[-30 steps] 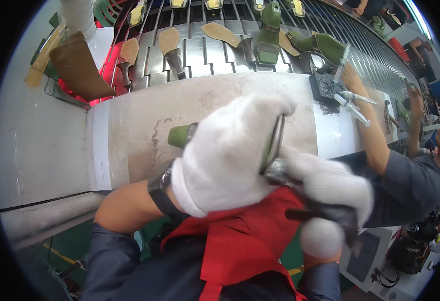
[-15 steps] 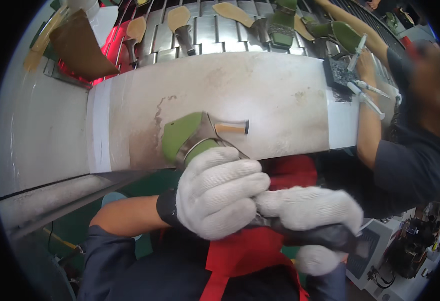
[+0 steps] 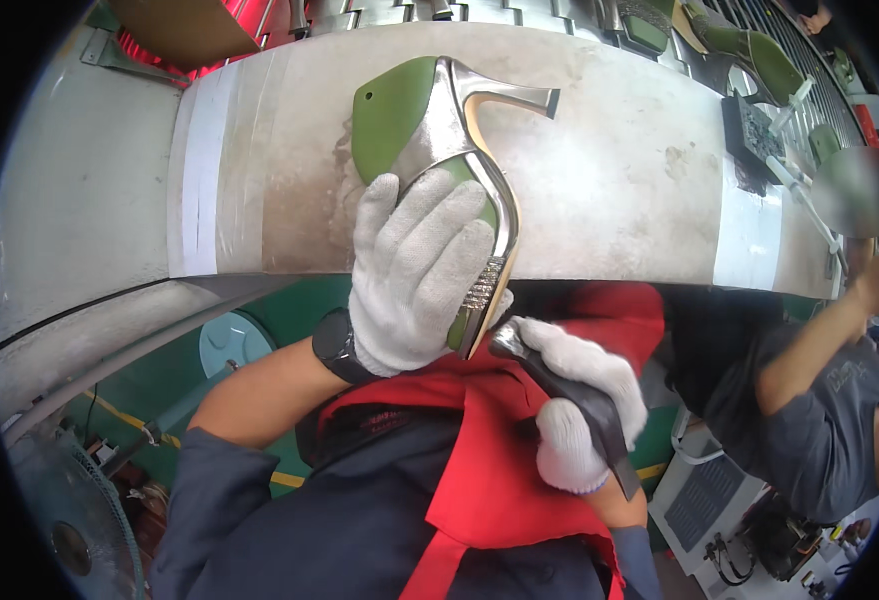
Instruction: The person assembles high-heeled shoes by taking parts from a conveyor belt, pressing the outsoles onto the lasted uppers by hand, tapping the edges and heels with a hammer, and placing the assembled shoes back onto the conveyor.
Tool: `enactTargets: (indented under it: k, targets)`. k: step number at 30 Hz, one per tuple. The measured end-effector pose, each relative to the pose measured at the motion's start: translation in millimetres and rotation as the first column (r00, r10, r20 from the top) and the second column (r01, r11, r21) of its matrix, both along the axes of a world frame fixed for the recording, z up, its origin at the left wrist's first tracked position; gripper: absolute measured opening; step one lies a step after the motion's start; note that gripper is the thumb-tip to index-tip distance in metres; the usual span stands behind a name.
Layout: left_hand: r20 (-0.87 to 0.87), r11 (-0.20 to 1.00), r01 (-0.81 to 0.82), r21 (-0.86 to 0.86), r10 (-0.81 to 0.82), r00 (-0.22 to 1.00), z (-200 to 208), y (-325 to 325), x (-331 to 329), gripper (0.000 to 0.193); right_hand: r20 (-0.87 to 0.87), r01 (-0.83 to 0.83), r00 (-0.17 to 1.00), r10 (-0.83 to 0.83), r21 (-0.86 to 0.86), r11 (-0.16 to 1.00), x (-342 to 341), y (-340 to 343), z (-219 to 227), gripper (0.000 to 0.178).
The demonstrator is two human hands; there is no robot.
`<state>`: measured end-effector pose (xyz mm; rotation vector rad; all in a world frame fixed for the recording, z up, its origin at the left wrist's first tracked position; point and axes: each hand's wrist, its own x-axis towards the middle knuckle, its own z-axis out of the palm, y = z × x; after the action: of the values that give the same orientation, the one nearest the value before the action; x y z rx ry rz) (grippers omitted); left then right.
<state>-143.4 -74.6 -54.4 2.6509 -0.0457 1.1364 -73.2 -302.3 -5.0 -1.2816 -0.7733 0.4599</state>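
Observation:
My left hand (image 3: 414, 265), in a white knit glove, is closed round a high-heeled sandal (image 3: 444, 125) mounted on a green shoe last (image 3: 395, 110). The shoe lies on its side with its silver straps showing. Its heel points right over the worktop, and its toe, with a glittery band, hangs past the near edge. My gloved right hand (image 3: 584, 375) grips a hammer (image 3: 584, 400) with a rounded, shiny metal head and a dark handle. The hammer head is close beside the sole near the toe; I cannot tell whether they touch.
A pale, stained worktop (image 3: 609, 170) runs across in front of me. Behind it, a slatted metal conveyor (image 3: 519, 14) carries more shoes. A dark box (image 3: 749, 135) with syringes stands at the right end, near a co-worker (image 3: 809, 400). A brown board (image 3: 184, 35) is at the far left.
The shoe has turned, showing its silver side and sole edge more fully. My right hand has shifted left and the hammer head is now visible by the toe. The co-worker's arm has drawn back.

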Motion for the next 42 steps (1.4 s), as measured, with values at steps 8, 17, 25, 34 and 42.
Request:
enactTargets:
  k: [8,17,25,34,42]
  targets:
    - [0.012,0.999,0.027,-0.028,-0.027,1.000,-1,-2,3,0.073,0.103,-0.164,0.979,0.176,-0.113,0.980,8,17,38,0.039]
    - [0.029,0.981,-0.029,-0.191,0.035,0.999,4,-13,5,0.041,-0.104,-0.082,0.991,0.079,-0.021,0.996,41,32,35,0.044]
    - [0.179,0.970,0.029,-0.242,0.015,0.984,0,-8,17,0.039,-0.382,-0.119,0.923,0.046,-0.171,0.978,80,44,60,0.036]
    - [0.183,0.971,0.001,-0.241,0.044,0.982,-3,-12,18,0.039,-0.480,-0.284,0.875,0.071,-0.388,0.877,136,82,68,0.034]
    - [0.155,0.965,0.013,-0.262,0.029,0.988,-5,-12,13,0.042,-0.370,-0.279,0.925,0.085,-0.510,0.813,146,121,73,0.045]
